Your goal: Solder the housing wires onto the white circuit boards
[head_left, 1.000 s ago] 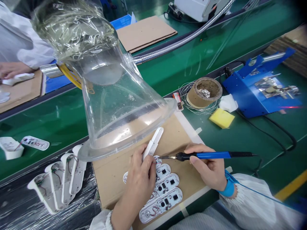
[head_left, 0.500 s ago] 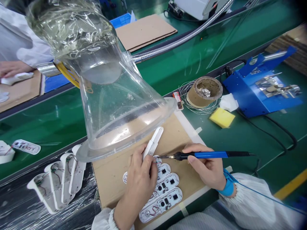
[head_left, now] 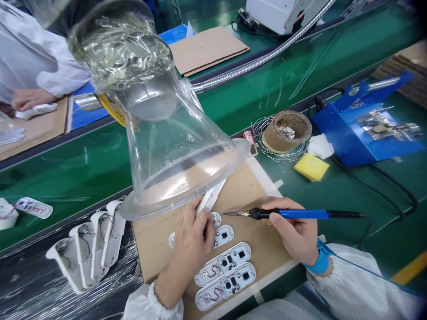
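My left hand (head_left: 192, 242) is closed on a white plastic housing (head_left: 211, 199) that points up and right under the clear hood. Beside its fingertips lies a small round end of a circuit board (head_left: 216, 218). My right hand (head_left: 296, 229) grips a blue and black soldering iron (head_left: 302, 214) like a pen. The iron's metal tip points left, a short way right of the round board end and apart from it. Below, white boards with black chips (head_left: 225, 286) lie on the cardboard (head_left: 263, 249); my left hand partly covers another board (head_left: 224, 235).
A clear fume hood (head_left: 176, 164) hangs over the cardboard's far side. Wired white housings (head_left: 85, 253) stand at the left. Solder wire, a round pot (head_left: 283, 133), a yellow sponge (head_left: 311, 167) and a blue iron stand (head_left: 353, 129) are at the right. A co-worker's hand (head_left: 31, 98) is across.
The iron's tip has drawn back to the right, away from the board end at my left fingers. The board under my left hand now lies farther from the lower two.
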`<action>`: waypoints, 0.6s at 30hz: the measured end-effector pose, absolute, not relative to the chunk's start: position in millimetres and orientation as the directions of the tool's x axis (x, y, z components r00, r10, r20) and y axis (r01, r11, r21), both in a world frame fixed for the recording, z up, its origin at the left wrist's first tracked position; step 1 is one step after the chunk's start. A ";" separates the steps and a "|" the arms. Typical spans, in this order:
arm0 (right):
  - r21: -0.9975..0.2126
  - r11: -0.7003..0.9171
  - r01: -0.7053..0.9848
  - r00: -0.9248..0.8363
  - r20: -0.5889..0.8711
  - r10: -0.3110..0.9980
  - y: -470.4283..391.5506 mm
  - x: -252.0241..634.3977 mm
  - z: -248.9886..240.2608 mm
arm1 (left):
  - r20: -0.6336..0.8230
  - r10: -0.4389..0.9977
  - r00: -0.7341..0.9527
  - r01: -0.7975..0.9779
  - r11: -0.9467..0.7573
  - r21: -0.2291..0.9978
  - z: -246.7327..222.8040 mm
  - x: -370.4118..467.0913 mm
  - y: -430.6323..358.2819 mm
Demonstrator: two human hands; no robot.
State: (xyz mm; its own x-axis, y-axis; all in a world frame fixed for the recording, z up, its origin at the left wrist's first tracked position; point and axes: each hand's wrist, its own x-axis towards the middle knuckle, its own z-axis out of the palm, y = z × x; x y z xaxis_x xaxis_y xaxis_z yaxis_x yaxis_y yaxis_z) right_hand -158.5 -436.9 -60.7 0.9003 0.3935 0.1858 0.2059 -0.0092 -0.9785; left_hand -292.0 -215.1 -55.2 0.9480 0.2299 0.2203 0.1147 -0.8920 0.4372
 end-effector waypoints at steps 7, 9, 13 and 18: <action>-0.978 0.042 0.205 0.901 0.205 0.382 -426.6 -153.2 -57.1 | 0.148 0.275 0.950 0.180 -0.869 0.461 -44.3 -290.6 -186.6; -0.980 0.048 0.194 0.903 0.198 0.382 -423.9 -152.1 -56.1 | 0.106 0.258 0.960 0.172 -0.847 0.503 -38.4 -294.9 -183.1; -0.986 0.042 0.164 0.910 0.167 0.380 -421.0 -152.3 -56.6 | 0.031 0.233 0.972 0.173 -0.796 0.580 -28.2 -296.8 -175.4; -0.990 0.030 0.135 0.914 0.136 0.381 -419.0 -152.8 -58.0 | 0.052 0.193 0.980 0.128 -0.807 0.577 -20.6 -282.3 -171.9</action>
State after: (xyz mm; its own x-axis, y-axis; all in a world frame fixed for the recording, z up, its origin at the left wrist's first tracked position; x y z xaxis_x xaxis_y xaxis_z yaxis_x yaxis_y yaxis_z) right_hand -152.8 -419.0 -58.0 0.9144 0.3814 0.1360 0.1349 0.0299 -0.9904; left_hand -282.3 -171.9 -20.6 0.9797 0.1934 0.0524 0.1284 -0.8069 0.5766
